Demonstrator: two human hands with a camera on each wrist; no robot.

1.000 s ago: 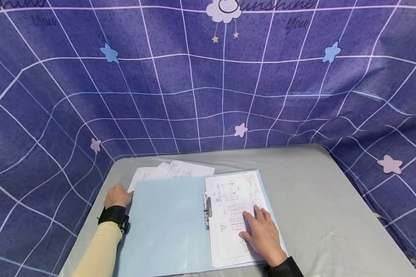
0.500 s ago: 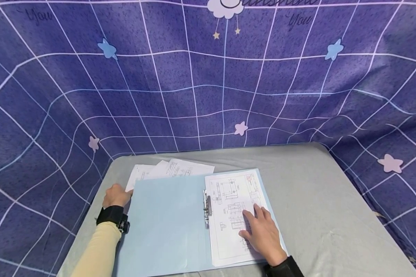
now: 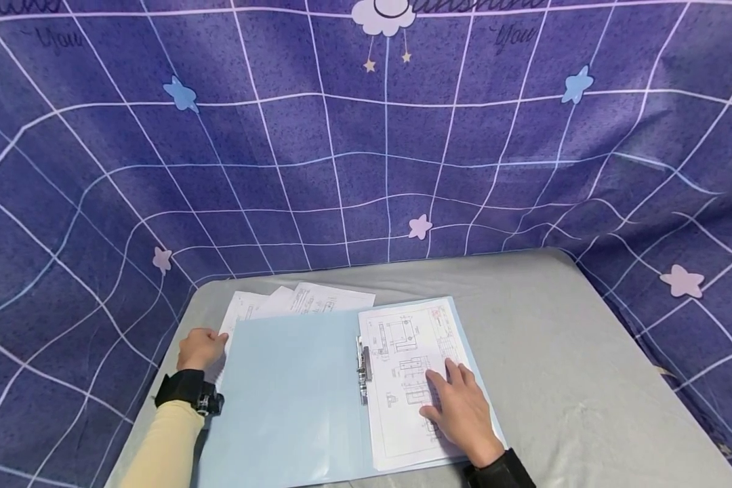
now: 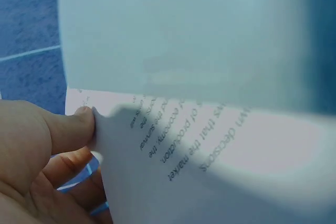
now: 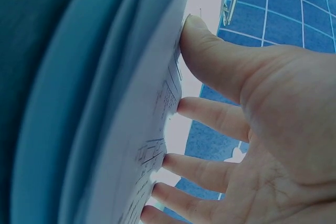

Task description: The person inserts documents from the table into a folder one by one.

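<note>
- The left hand [image 3: 200,349] is at the left edge of the open blue folder [image 3: 293,407], its thumb and fingers pinching the edge of a printed sheet [image 4: 136,166].
- In the left wrist view, that sheet comes out from under the folder's cover, its thumb-side edge slightly bent; whether more than one page is pinched I cannot tell.
- The right hand [image 3: 463,410] rests on the drawing sheet [image 3: 396,434] in the folder, fingers spread wide, tips touching the paper, gripping nothing.
- The drawing sheet lies on the folder's right side, next to a metal clip [image 3: 364,369] along the spine; technical drawings and a small red mark show on it.
- Loose papers [image 3: 338,298] fan out past the folder's far left edge, partly covered by it.
- The folder lies flat on a grey surface [image 3: 573,366], below a purple-blue curtain [image 3: 341,135] with a line grid and stars.
- A black band [image 3: 181,388] circles the left wrist above a pale yellow sleeve [image 3: 166,444].
</note>
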